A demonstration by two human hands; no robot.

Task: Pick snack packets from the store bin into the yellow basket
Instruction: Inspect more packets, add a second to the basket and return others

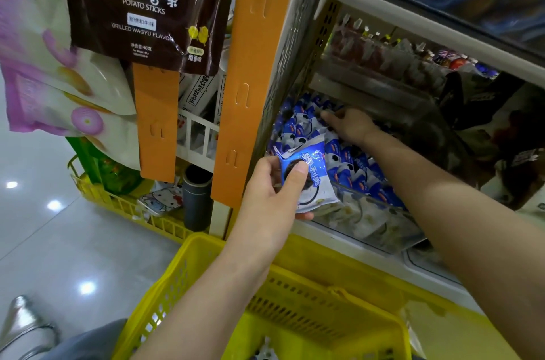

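- Left hand [272,182] is gripping one blue-and-white snack packet [306,180] — thumb pressing across its front, fingers curled behind — and holding it just in front of the clear store bin [368,221], above the near rim of the yellow basket [309,297].
- Right hand [352,125] is reaching deep into the bin, palm down, fingers spread loosely and lying on the heap of blue packets [298,126]; whether it is closing on one, I cannot tell.
- Bin is sitting on a low white shelf, packed with matching packets piled against its transparent front wall.
- Yellow basket is standing directly under both forearms; only a scrap of white-and-dark wrapper is showing at its bottom edge.
- Brown bag of potato sticks [147,6] is hanging at upper left beside an orange strip [249,65] — a second yellow crate [124,203] is sitting on the floor beneath, holding a dark tube [197,200].
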